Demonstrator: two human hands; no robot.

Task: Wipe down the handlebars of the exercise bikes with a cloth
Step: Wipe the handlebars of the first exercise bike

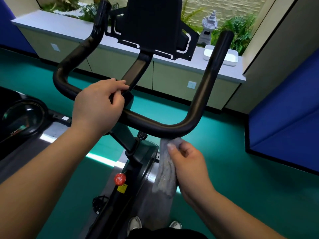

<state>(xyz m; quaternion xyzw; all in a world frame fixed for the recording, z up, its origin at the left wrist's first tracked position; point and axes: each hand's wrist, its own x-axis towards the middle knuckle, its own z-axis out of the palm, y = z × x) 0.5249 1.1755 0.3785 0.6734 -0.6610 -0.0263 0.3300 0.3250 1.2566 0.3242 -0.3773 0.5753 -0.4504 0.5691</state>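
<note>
A black U-shaped handlebar of an exercise bike fills the middle of the view, with a dark console above its stem. My left hand grips the crossbar just left of the stem. My right hand pinches a grey cloth that hangs down from just under the crossbar's right bend; its top edge touches the bar's underside.
The bike's frame with a red knob stands below the bar. A second machine sits at the left. A low cabinet with a white tray runs along the back, and blue padding is on the right. The floor is green.
</note>
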